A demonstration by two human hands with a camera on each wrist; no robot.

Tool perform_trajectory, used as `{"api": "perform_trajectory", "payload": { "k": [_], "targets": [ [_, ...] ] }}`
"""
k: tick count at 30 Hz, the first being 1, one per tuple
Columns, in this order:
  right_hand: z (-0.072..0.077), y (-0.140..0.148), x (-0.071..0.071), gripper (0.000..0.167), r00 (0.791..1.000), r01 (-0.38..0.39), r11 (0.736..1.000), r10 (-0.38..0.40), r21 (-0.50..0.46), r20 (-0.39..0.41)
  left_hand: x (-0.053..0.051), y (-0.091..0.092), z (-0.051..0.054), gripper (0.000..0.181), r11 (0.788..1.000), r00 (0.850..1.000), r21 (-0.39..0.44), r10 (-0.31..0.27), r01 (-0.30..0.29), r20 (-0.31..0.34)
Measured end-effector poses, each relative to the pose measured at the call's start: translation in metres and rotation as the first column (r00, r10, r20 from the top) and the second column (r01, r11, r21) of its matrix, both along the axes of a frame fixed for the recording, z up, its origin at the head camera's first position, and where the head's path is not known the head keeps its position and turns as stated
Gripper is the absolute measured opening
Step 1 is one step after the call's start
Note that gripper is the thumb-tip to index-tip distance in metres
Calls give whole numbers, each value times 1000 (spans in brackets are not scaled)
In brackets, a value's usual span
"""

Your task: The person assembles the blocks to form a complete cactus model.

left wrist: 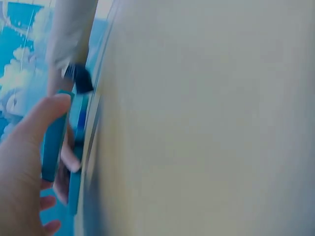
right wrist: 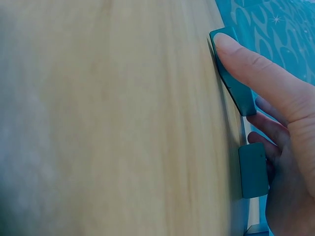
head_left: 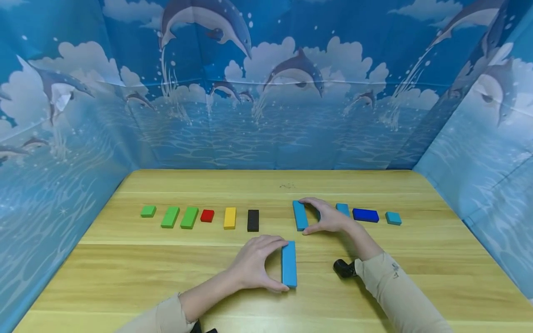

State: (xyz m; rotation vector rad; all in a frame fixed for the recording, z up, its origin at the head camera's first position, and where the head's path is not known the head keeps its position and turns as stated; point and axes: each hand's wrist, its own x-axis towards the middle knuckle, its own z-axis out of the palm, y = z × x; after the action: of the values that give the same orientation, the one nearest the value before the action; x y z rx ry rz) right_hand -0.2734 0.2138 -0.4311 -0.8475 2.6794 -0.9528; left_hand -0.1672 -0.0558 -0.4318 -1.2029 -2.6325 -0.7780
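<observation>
1. The left hand [head_left: 260,263] spans a near light-blue block [head_left: 289,264] lengthwise: thumb at its near end, fingers spread wide to its far end, holding it. Whether the block touches the tabletop [head_left: 166,277] is hard to tell.
2. The right hand [head_left: 326,216], farther away and to the right, holds a far light-blue block [head_left: 300,215] the same way, thumb at the near end, fingers wide apart at the far end.
3. Beyond the right hand, rightward, are a partly hidden light-blue block [head_left: 343,209], a dark blue block [head_left: 365,215] and a small light-blue block [head_left: 393,218].
4. Left of the far light-blue block, a spaced row runs leftward: black block [head_left: 253,220], yellow block [head_left: 230,218], red block [head_left: 207,216], then three green blocks [head_left: 189,218].
5. A dolphin-printed backdrop [head_left: 250,134] surrounds the far, left and right sides.
</observation>
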Motion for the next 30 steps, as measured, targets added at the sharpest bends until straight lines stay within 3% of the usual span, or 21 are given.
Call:
{"api": "perform_trajectory", "payload": {
  "k": [6, 12, 21, 30],
  "targets": [
    [0, 1, 1, 89, 1000, 4, 1000, -4, 1, 4, 24, 0, -10, 86, 999, 999, -17, -30, 30, 28],
    [-1, 2, 1, 90, 1000, 9, 1000, -9, -1, 7, 39, 0, -16, 86, 999, 999, -9, -52, 52, -7],
    [0, 2, 1, 89, 1000, 20, 999, -20, 25, 11, 51, 1, -23, 87, 998, 994, 16, -65, 67, -93],
    [1, 1, 1, 88, 1000, 6, 1000, -6, 16, 2, 59, 2, -27, 86, 999, 996, 29, -43, 46, -77]
  ]
}}
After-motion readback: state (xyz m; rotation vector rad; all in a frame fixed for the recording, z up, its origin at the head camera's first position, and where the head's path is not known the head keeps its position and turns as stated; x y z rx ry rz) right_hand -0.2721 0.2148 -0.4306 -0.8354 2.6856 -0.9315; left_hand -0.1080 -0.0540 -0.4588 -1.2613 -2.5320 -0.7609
